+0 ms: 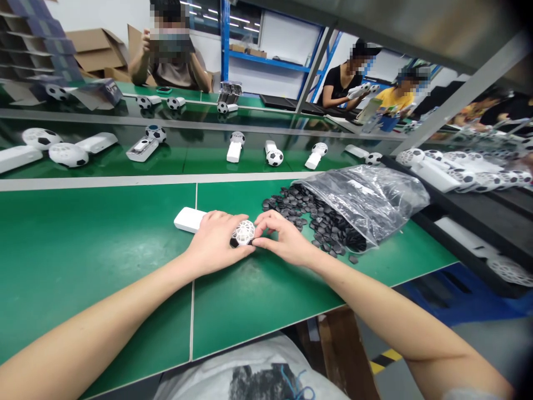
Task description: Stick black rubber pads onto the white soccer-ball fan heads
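Clasping the lattice ball [244, 230] with the left grip [217, 240], touching its right edge with the right grip [282, 239], unable to tell if pinching a piece; aligned left to right over the tabletop [125, 266], handle [189, 220] leftward; with black pieces [328, 222] at a clear bag's [375, 194] mouth far right, nearer the right grip

The person wears a light grey shirt [266, 350]; on its front is a big dark patch [252, 383] with rough, smudgy edges; thin, wiggly blue lines [307, 393] loop near its right side; a pale sleeve [470, 394] peeks out low on the right; the left hand [219, 240] and right hand [283, 239] are bare.
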`<action>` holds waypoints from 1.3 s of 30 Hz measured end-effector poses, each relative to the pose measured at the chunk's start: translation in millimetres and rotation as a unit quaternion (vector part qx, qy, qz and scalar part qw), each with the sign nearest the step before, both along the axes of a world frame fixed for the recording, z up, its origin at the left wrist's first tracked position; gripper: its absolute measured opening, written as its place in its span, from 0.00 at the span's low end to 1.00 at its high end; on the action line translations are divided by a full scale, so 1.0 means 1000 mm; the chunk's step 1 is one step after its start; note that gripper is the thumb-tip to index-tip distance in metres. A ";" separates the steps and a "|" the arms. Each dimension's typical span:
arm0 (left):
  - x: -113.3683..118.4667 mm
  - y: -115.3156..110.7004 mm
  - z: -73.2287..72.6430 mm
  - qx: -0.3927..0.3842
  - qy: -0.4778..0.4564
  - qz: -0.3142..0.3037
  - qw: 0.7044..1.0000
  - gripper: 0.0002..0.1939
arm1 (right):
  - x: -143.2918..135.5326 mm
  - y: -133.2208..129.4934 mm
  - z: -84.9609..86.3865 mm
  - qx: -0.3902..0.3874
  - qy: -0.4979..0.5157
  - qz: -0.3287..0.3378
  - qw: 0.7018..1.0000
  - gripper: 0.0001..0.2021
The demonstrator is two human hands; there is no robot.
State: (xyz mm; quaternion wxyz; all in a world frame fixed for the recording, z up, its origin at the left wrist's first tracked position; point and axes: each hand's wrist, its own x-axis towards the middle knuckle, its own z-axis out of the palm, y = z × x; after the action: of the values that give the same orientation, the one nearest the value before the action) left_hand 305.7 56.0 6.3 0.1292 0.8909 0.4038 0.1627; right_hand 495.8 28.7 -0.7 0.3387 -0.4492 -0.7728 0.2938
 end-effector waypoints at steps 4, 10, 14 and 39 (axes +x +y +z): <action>0.002 0.000 0.001 -0.010 -0.005 0.004 1.000 0.26 | 0.000 0.004 -0.002 -0.114 0.064 0.027 0.991 0.08; 0.004 0.001 0.002 -0.019 -0.025 -0.002 1.000 0.24 | -0.003 0.004 -0.005 -0.160 0.119 0.016 0.980 0.13; 0.003 0.002 0.003 -0.022 -0.040 -0.014 0.999 0.23 | -0.004 0.002 -0.004 -0.173 0.149 0.010 0.974 0.15; -0.009 0.000 0.005 -0.116 -0.016 -0.135 0.984 0.32 | 0.042 0.018 -0.007 0.133 -0.427 -0.042 0.894 0.10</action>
State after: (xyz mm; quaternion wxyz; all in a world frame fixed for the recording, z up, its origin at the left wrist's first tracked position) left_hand 297.0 56.2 11.3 0.2586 0.9135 0.2942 0.1104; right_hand 538.1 46.5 -7.8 0.0449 -0.5143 -0.8552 -0.0461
